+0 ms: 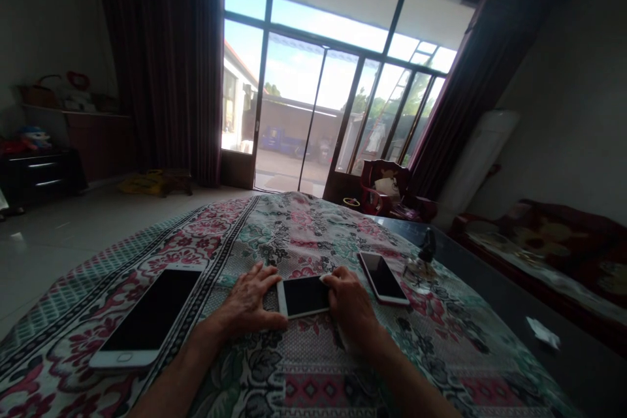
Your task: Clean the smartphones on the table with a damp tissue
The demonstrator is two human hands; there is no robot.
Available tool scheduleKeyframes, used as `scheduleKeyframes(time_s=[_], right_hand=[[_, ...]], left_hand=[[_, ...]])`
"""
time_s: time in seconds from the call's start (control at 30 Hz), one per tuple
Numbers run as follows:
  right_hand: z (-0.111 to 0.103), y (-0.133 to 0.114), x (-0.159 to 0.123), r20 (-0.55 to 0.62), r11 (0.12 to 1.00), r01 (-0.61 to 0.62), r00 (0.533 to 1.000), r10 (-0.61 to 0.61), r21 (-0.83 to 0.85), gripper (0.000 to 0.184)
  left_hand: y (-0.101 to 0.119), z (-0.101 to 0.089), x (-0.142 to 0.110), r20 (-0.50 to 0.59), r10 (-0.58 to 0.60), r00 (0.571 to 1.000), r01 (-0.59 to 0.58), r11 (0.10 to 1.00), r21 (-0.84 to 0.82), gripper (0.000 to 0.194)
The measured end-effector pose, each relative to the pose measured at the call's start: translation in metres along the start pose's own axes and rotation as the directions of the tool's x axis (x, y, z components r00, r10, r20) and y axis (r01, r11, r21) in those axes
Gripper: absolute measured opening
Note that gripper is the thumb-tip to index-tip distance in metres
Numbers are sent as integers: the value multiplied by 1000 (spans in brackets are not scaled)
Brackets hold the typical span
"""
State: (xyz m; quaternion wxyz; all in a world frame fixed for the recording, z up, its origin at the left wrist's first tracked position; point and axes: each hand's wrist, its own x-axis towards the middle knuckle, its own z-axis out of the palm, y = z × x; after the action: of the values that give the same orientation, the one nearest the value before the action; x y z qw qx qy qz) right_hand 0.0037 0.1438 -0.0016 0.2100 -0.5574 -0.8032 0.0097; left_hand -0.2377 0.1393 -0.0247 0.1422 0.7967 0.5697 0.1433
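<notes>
Two bare forearms come in from the bottom of the view, left hand [249,304] and right hand [350,307] lying on a floral patchwork bedspread [294,235] that covers a table, with a white-framed smartphone [304,296] face up between them at 12 o'clock, screen dark. Left hand is flat with fingers spread, thumb side just beside the phone's left edge, no pinch. Right hand is curved over, fingertips [326,279] at the phone's right edge, seems to touch it, can't tell if it actually grips. Hands not pressed together, phone separates them.

Second white-framed smartphone [149,317] lies face up at 9 o'clock, near the left hand, tilted on the cloth. Third smartphone [383,277], pinkish frame, lies face up at 1 o'clock, near the right hand. Small glass ornament [424,264] stands past it at 2 o'clock. Crumpled white paper [543,333] sits on the dark table top [494,268] at 3 o'clock.

Farther off: red-cushioned sofa [539,241] at 3 o'clock, dark red chair [386,186] at 1 o'clock, glass door [289,111] at 12 o'clock with dark curtains [166,59] beside it, black drawer unit [36,173] at 10 o'clock
</notes>
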Motion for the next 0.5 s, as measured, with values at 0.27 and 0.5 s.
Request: scheduleKeyframes(time_s=[0.27, 0.5], right_hand=[[14, -45, -8, 57, 976, 213, 975, -216, 56, 36], [13, -47, -16, 51, 959, 242, 966, -252, 144, 35]], left_hand=[[-2, 3, 3, -24, 9, 1000, -9, 1000, 3, 84], [-3, 4, 3, -18, 1, 1000, -1, 1000, 19, 81]])
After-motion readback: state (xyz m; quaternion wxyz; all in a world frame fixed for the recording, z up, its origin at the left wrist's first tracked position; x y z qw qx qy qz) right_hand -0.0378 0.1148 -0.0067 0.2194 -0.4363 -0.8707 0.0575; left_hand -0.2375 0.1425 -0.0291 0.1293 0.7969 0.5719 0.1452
